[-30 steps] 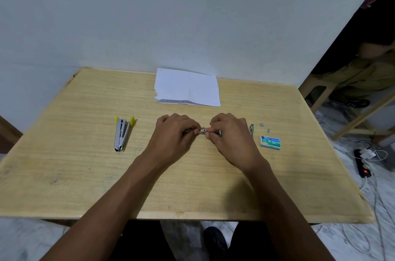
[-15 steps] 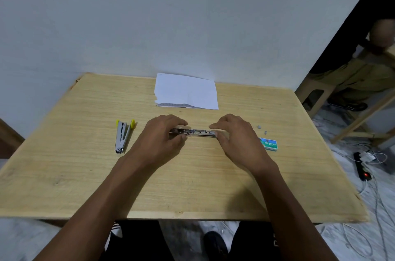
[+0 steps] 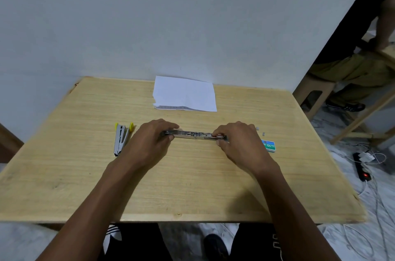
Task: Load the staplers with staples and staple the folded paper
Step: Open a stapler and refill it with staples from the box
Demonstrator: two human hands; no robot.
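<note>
left hand and right hand pinch the ends of the open stapler, flat on the worktop. loading looks unfinished. folded paper beyond it, not yet stapled. yellow stapler left of it, untouched.

A light wooden table stood against a plain pale wall. Right of the table's far corner was a wooden stool, with a seated person in olive trousers, only partly in view. On the pale floor right of the table lay a black power strip showing a red light, with loose white cables trailing beside it.
</note>
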